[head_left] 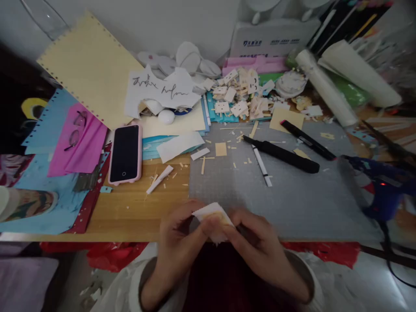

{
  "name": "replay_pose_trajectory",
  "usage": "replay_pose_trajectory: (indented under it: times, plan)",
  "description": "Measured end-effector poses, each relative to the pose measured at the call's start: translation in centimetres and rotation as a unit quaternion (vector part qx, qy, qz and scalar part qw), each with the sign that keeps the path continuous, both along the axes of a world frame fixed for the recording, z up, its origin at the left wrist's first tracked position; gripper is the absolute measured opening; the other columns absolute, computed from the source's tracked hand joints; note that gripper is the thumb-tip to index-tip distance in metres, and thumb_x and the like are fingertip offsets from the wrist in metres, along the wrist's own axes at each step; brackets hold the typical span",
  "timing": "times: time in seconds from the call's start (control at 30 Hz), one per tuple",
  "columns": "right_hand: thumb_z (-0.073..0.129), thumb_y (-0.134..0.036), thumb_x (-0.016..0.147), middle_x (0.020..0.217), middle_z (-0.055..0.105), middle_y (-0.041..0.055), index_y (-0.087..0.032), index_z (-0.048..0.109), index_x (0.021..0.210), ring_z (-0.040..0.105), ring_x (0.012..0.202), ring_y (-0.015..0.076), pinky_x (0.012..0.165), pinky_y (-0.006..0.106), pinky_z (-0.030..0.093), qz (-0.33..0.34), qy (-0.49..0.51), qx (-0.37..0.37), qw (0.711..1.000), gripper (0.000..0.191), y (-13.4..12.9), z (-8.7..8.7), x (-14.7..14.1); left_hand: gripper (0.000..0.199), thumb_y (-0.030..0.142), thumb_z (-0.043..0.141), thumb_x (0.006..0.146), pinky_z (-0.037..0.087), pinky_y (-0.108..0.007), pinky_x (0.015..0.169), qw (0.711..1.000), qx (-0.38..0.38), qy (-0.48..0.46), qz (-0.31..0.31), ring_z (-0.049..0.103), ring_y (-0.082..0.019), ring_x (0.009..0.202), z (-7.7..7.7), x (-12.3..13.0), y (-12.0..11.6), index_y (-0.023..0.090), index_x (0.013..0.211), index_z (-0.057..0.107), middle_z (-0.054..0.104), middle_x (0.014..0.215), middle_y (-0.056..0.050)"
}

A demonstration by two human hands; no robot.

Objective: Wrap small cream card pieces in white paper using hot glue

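Note:
Just above the desk's front edge, a small white piece of paper [217, 236] with jagged edges and a yellowish patch is pinched between both hands. My left hand [182, 242] grips its left side, thumb on top. From the right, my right hand [256, 242] closes on it too, its thumb near the other thumb. What lies under the paper is hidden by the fingers. Beyond the hands on the grey cutting mat [224, 186] are a small yellow paper square [221, 149], a slim white stick [261, 167] and a black pen-shaped tool [282, 156].
A pink-cased phone [125, 154] and a rolled white paper strip [160, 179] lie to the left. Many small paper pieces with drawn faces [238, 93] are heaped at the back. A black marker [308, 141] and a blue glue gun [380, 182] with a lit red light occupy the right.

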State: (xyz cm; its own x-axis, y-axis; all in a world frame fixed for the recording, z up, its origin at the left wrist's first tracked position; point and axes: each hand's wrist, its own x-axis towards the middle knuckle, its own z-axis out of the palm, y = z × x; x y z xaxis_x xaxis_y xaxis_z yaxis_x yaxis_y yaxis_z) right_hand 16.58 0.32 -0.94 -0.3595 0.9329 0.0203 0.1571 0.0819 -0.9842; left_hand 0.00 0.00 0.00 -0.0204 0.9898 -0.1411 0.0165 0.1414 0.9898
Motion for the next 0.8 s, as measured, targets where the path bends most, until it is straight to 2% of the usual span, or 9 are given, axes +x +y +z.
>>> replay_pose_trajectory:
  times: [0.1, 0.17, 0.3, 0.43, 0.67, 0.8]
  plan:
    - [0.052, -0.024, 0.093, 0.065, 0.051, -0.0027, -0.02, 0.048, 0.07, 0.047, 0.059, 0.0092, 0.055, 0.023, 0.038, -0.014, -0.002, 0.017, 1.0, 0.024, -0.2, 0.0, 0.1, 0.001, 0.022, 0.071, 0.081, 0.05, -0.02, 0.059, 1.0, -0.009, -0.027, 0.009, 0.059, -0.012, 0.066, -0.2, 0.2, 0.0, 0.022, 0.082, 0.071, 0.066, 0.072, 0.0]
    - [0.052, -0.024, 0.093, 0.067, 0.053, -0.0021, -0.02, 0.048, 0.071, 0.047, 0.06, 0.0096, 0.055, 0.023, 0.039, -0.032, 0.005, 0.018, 0.999, 0.023, -0.3, 0.0, 0.1, 0.009, 0.02, 0.071, 0.08, 0.053, -0.019, 0.063, 0.999, -0.006, -0.05, 0.002, 0.062, -0.011, 0.069, -0.2, 0.3, 0.0, 0.024, 0.088, 0.071, 0.068, 0.077, 0.001]
    - [0.05, -0.025, 0.094, 0.069, 0.056, -0.0009, -0.021, 0.05, 0.074, 0.05, 0.061, 0.0107, 0.056, 0.024, 0.041, -0.06, 0.017, 0.01, 0.998, 0.021, -0.2, -0.1, 0.0, 0.007, 0.018, 0.072, 0.078, 0.055, -0.018, 0.067, 0.998, -0.015, -0.054, -0.003, 0.066, -0.011, 0.072, 0.1, 0.5, 0.1, 0.022, 0.083, 0.072, 0.071, 0.079, 0.001]
    - [0.05, -0.026, 0.093, 0.068, 0.057, -0.0004, -0.02, 0.051, 0.073, 0.051, 0.061, 0.0113, 0.056, 0.024, 0.042, -0.035, 0.008, 0.029, 0.999, 0.021, 0.1, 0.0, 0.0, 0.009, 0.016, 0.073, 0.076, 0.057, -0.018, 0.065, 0.999, -0.017, -0.042, 0.024, 0.068, -0.012, 0.071, 0.2, 0.5, 0.2, 0.021, 0.083, 0.074, 0.073, 0.079, -0.001]
    - [0.051, -0.022, 0.092, 0.062, 0.052, -0.0027, -0.02, 0.051, 0.07, 0.048, 0.056, 0.0094, 0.053, 0.022, 0.039, -0.022, -0.031, 0.034, 0.999, 0.021, 0.3, -0.1, 0.6, 0.018, 0.014, 0.073, 0.074, 0.055, -0.016, 0.065, 0.996, -0.032, -0.073, 0.049, 0.068, -0.011, 0.075, -0.5, 0.1, 0.2, 0.025, 0.089, 0.075, 0.075, 0.085, 0.0]
    - [0.053, -0.022, 0.091, 0.06, 0.054, -0.0033, -0.02, 0.054, 0.069, 0.05, 0.055, 0.0087, 0.051, 0.021, 0.039, -0.024, -0.055, 0.039, 0.997, 0.022, 0.7, 0.2, 1.2, 0.01, 0.019, 0.071, 0.08, 0.053, -0.017, 0.068, 0.996, -0.033, -0.069, 0.044, 0.066, -0.012, 0.076, -0.6, 0.0, 0.3, 0.023, 0.089, 0.073, 0.073, 0.084, -0.001]
